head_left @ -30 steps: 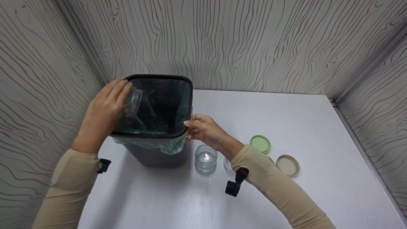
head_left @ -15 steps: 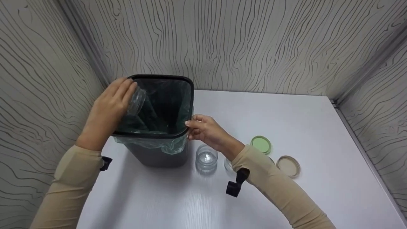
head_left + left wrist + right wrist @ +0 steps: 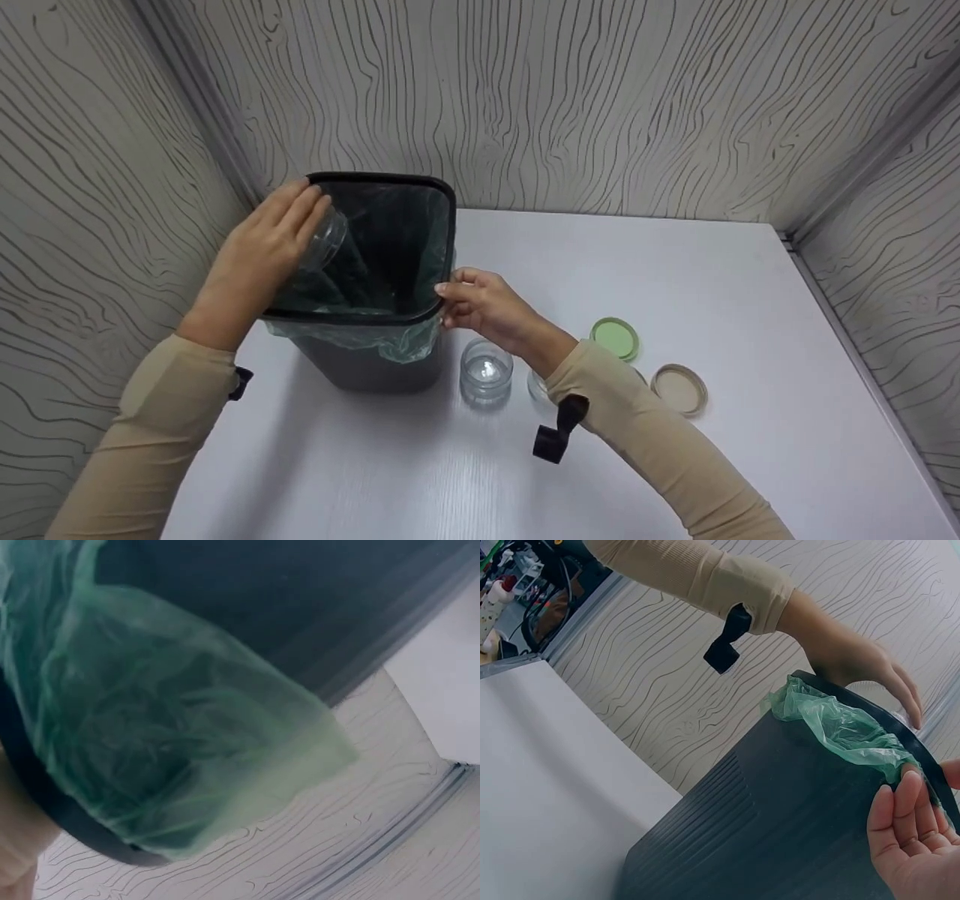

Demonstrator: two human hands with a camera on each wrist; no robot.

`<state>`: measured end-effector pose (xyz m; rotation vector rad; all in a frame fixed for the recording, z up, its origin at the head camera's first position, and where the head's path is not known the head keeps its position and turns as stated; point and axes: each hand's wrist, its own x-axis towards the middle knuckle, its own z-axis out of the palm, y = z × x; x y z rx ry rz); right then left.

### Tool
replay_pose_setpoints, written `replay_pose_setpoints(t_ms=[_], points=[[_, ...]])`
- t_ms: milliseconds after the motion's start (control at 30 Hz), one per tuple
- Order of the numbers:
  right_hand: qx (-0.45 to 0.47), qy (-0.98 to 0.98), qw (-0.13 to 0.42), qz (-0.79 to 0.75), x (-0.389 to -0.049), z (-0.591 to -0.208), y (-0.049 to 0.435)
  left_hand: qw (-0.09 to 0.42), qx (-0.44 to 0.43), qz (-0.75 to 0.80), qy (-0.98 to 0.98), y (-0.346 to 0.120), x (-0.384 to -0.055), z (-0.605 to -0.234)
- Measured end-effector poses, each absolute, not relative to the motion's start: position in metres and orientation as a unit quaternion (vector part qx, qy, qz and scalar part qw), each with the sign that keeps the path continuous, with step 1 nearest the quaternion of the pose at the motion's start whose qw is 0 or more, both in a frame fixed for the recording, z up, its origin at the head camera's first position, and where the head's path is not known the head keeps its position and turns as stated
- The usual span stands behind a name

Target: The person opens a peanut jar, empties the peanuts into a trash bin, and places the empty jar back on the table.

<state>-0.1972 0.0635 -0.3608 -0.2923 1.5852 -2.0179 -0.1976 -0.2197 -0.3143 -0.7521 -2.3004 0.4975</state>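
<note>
A dark grey bin (image 3: 367, 371) with a black rim stands on the white table, lined with a thin green bag (image 3: 409, 345) folded out over the edge. Over its left side my left hand (image 3: 259, 255) grips a clear jar (image 3: 328, 238), tipped so the mouth faces into the bin; the fingers hide most of the jar. At the right front corner my right hand (image 3: 484, 307) pinches the rim, thumb on top and fingers below. The right wrist view shows those fingers (image 3: 907, 814) against the bag. Bag and bin wall (image 3: 262, 615) fill much of the left wrist view.
A clear open jar (image 3: 486, 371) stands right of the bin. Another clear jar (image 3: 537, 386) is partly covered by my right forearm. Farther right lie a green lid (image 3: 614, 339) and a beige lid (image 3: 679, 390). Wood-patterned walls (image 3: 525, 105) enclose the table.
My left hand has shifted slightly to the right and up with the jar, farther over the bin's opening. The right hand stays at the rim.
</note>
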Motion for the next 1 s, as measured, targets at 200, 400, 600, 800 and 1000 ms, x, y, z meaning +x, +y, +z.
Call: replay_pose_setpoints(t_ms=[200, 400, 600, 800, 1000], points=[[-0.111, 0.592, 0.276, -0.749, -0.197, -0.360, 0.063, 0.304, -0.303, 0.240, -0.871, -0.220, -0.195, -0.313], [-0.116, 0.594, 0.279, -0.746, -0.197, -0.359, 0.064, 0.297, -0.306, 0.273, -0.862, -0.218, -0.197, -0.309], [-0.112, 0.593, 0.279, -0.747, -0.197, -0.358, 0.065, 0.249, -0.315, 0.297, -0.866, -0.211, -0.196, -0.307], [-0.108, 0.593, 0.274, -0.749, -0.198, -0.359, 0.065, 0.239, -0.326, 0.327, -0.854, -0.206, -0.197, -0.309], [-0.113, 0.588, 0.277, -0.752, -0.197, -0.360, 0.064, 0.254, -0.322, 0.306, -0.859, -0.207, -0.197, -0.311]])
